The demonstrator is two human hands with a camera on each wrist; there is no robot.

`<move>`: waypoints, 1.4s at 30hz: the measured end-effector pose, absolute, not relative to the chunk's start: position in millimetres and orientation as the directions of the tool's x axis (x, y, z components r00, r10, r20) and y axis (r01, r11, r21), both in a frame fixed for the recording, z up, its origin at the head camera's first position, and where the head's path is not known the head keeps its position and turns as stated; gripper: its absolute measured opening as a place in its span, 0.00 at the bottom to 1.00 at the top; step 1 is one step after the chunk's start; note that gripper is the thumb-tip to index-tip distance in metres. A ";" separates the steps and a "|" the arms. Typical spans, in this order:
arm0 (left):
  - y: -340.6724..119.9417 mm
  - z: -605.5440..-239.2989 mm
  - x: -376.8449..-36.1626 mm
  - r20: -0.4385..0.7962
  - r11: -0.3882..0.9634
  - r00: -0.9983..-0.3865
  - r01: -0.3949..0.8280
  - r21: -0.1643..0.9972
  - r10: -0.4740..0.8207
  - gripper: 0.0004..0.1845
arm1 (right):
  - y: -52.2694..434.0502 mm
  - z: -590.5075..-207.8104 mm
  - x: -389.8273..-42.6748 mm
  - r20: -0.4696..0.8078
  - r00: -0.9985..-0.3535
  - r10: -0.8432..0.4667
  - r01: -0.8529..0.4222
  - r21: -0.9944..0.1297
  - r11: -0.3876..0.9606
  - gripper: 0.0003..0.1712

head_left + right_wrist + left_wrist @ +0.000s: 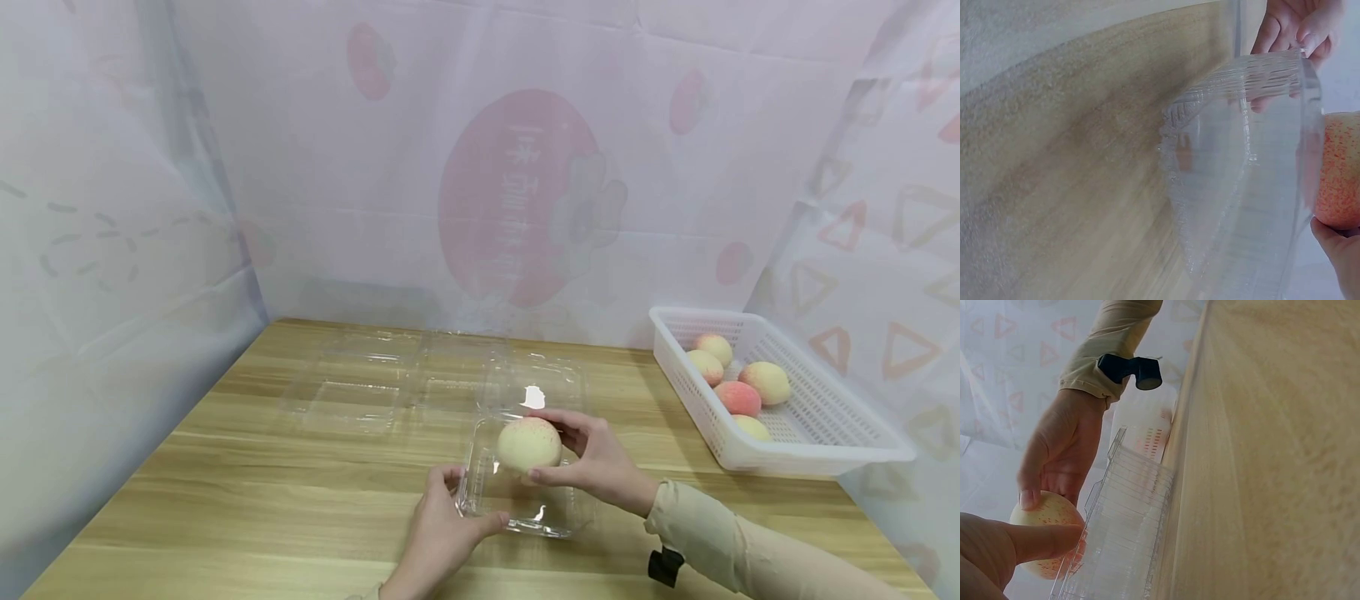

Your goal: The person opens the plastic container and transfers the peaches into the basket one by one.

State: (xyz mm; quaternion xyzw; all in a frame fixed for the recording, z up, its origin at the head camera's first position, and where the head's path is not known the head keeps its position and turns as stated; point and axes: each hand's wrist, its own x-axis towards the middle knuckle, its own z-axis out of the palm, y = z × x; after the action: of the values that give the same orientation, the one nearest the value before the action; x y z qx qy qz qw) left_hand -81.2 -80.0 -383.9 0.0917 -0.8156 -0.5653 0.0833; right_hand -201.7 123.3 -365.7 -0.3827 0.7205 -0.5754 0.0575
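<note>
A pale yellow peach (528, 444) with red speckles is in my right hand (592, 458), thumb and fingers around its sides. It is held just above the rim of an opened clear plastic clamshell box (525, 517). My left hand (442, 525) grips the near left corner of that box; in the right wrist view the left thumb (1313, 40) lies on the rim. Seen from the left wrist, the peach (1054, 512) overlaps the box's edge, with the right hand (1063, 447) behind it. The box's raised lid (536, 379) leans back behind its base.
More clear plastic boxes (360, 392) stand opened at the back left of the wooden table (285, 500). A white slotted basket (817, 458) at the right holds several peaches (738, 397). Printed cloth (525, 200) hangs along the back and sides.
</note>
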 end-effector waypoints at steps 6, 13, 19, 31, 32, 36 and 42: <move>-79.7 -383.6 -81.6 0.036 0.336 -0.971 -0.047 0.941 -0.236 0.43 | 125.3 -364.1 -201.8 0.362 -0.696 -0.620 -0.485 -0.874 0.034 0.40; -80.8 -384.0 -81.5 0.024 0.320 -0.972 -0.053 0.946 -0.232 0.43 | 126.8 -364.1 -202.8 0.381 -0.685 -0.621 -0.498 -0.867 0.018 0.39; -80.7 -385.6 -82.1 0.036 0.325 -0.973 -0.041 0.945 -0.230 0.43 | 129.1 -361.6 -204.2 0.390 -0.694 -0.605 -0.506 -0.862 0.024 0.39; -81.2 -386.5 -81.5 0.030 0.323 -0.973 -0.047 0.945 -0.228 0.43 | 136.2 -357.3 -204.4 0.413 -0.706 -0.575 -0.509 -0.861 0.006 0.39; -81.1 -386.5 -81.5 0.028 0.323 -0.973 -0.049 0.945 -0.230 0.43 | 137.1 -357.1 -204.5 0.417 -0.703 -0.576 -0.512 -0.859 0.003 0.38; -80.7 -386.5 -81.5 0.023 0.322 -0.971 -0.056 0.945 -0.237 0.44 | 140.6 -355.2 -204.2 0.428 -0.696 -0.576 -0.517 -0.856 -0.010 0.38; -80.8 -386.5 -80.7 0.010 0.313 -0.972 -0.066 0.948 -0.234 0.44 | 144.1 -352.9 -203.9 0.417 -0.718 -0.558 -0.496 -0.869 -0.012 0.39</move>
State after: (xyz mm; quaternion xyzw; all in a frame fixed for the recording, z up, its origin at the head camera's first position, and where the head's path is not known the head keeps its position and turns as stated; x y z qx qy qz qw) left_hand -80.7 -80.8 -386.5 0.0928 -0.8068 -0.5789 0.0725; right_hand -203.9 144.1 -352.9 -0.3749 0.7025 -0.6044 0.0258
